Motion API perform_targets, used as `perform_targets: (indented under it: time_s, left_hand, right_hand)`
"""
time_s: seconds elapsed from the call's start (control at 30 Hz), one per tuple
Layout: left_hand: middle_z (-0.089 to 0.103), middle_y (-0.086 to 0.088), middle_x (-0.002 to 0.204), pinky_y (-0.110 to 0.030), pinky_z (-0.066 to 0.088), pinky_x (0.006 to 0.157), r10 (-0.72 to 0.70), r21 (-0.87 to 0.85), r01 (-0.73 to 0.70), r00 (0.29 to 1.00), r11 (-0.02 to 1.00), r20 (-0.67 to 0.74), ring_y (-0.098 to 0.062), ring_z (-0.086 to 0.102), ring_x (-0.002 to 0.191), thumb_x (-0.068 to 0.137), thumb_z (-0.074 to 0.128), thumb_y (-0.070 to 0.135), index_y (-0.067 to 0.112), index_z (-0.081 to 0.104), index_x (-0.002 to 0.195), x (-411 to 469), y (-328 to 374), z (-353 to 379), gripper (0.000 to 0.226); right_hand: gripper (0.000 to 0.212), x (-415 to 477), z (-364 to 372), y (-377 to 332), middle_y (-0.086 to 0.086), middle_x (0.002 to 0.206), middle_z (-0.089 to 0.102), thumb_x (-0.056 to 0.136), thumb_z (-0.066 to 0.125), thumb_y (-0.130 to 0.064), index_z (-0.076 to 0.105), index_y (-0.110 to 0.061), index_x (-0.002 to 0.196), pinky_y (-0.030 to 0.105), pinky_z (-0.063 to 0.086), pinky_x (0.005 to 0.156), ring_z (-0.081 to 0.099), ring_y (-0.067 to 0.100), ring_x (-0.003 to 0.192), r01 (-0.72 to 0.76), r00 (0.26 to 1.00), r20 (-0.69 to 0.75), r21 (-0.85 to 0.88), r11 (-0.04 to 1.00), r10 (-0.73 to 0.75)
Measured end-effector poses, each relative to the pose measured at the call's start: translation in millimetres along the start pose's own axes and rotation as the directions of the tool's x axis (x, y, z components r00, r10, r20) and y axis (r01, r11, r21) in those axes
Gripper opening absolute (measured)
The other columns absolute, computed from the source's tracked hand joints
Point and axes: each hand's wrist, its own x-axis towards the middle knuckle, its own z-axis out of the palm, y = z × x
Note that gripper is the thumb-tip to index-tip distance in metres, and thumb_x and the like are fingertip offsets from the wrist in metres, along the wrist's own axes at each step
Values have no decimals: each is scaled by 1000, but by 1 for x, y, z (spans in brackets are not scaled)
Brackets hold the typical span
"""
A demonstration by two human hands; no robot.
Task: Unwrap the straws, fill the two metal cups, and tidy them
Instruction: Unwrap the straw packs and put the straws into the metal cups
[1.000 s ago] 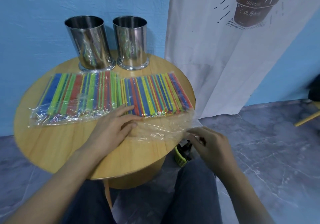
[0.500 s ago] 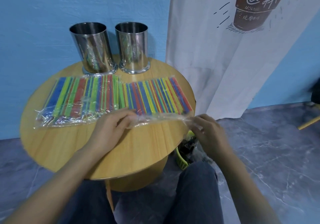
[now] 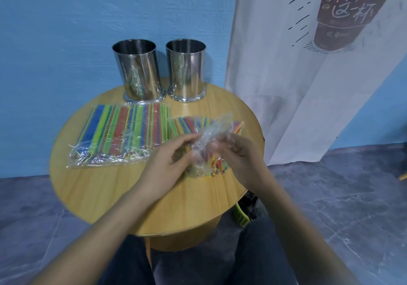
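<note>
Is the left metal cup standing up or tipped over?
Upright: the shiny cylindrical metal cup stands on its flared base on the round wooden table, open mouth facing up.

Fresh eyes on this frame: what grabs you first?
The left hand and right hand pinch the crumpled clear wrapper of the right straw pack over the middle of the round wooden table. The left straw pack lies flat in its wrap beside it. Behind, the shiny left cup and right cup stand side by side at the far edge, with no straws sticking out.
</note>
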Motion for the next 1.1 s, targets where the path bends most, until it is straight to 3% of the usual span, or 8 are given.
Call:
perform_targets:
  time_s: [0.13, 0.37, 0.53, 0.67, 0.77, 0.83, 0.97, 1.1]
  left_hand:
    - [35, 28, 153, -31, 30, 118, 11, 272, -37, 995, 962, 96, 2, 31, 141, 93, 70, 36, 43, 39, 152, 0, 5, -4, 68]
    - [60, 25, 131, -27, 32, 112, 67, 134, -55, 993, 989, -94, -3, 46, 129, 95, 72, 20, 31, 75, 118, 16, 8, -7, 26]
    - [73, 28, 88, -11, 46, 75, -17, -189, -17, 984, 982, -176, 10, 64, 83, 96, 65, 2, 33, 70, 96, 28, 26, -17, 32]
    - [63, 25, 60, -8, 41, 58, -51, -245, -2, 976, 969, -211, 9, 54, 56, 98, 62, 2, 30, 66, 81, 39, 48, -30, 32]
    - [70, 13, 69, -28, 53, 71, -143, -356, 60, 967, 933, -211, -10, 67, 70, 99, 63, 13, 31, 73, 71, 46, 63, -44, 34]
    - [74, -1, 79, -41, 55, 76, -221, -489, 107, 958, 866, -183, -26, 71, 79, 100, 62, 20, 27, 76, 75, 51, 71, -51, 29]
    - [76, -10, 111, -43, 59, 89, -241, -721, 170, 970, 671, 4, -28, 73, 106, 103, 47, 46, 17, 74, 109, 58, 81, -58, 40]
    - [64, -8, 141, -51, 49, 108, -232, -768, 155, 973, 621, 9, -26, 62, 129, 92, 31, 78, 21, 52, 146, 55, 66, -44, 81]
  right_hand:
    - [18, 3, 8, -6, 0, 77, 69, 98, 60, -27, 71, -26, 84, 47, 50, 72, 62, 26, 73, 20, 999, 47, 57, 998, -23]
    - [24, 5, 4, -27, -2, 108, 76, 100, 65, -10, 71, -27, 114, 47, 56, 96, 71, 20, 105, 70, 996, 37, 150, 986, -76]
    - [88, 4, -18, -2, -16, 158, 41, 76, 81, -58, 36, -45, 151, 49, 32, 121, 29, 10, 152, 39, 986, 163, -405, 913, 30]
    - [97, 11, -11, 8, -12, 167, 23, 81, 83, -42, 25, -35, 158, 51, 12, 128, 4, 14, 159, 160, 986, 132, -627, 762, -99]
    - [84, 18, -5, 0, -16, 145, 51, 80, 83, -47, 33, -38, 147, 27, 34, 117, 36, -5, 142, 183, 983, 74, -556, 811, -171]
    - [66, 18, -1, -7, -29, 105, 60, 80, 83, -50, 40, -44, 131, 6, 41, 80, 56, -15, 99, 149, 988, 43, -486, 861, -147]
    - [32, 15, 14, -13, -19, 81, 65, 86, 79, -43, 54, -43, 106, 14, 47, 63, 65, 3, 73, 50, 997, -47, -203, 978, -61]
    - [31, 14, 27, -6, -12, 105, 74, 92, 74, -35, 63, -31, 120, 21, 57, 78, 71, 6, 97, -47, 992, -118, 46, 998, 52]
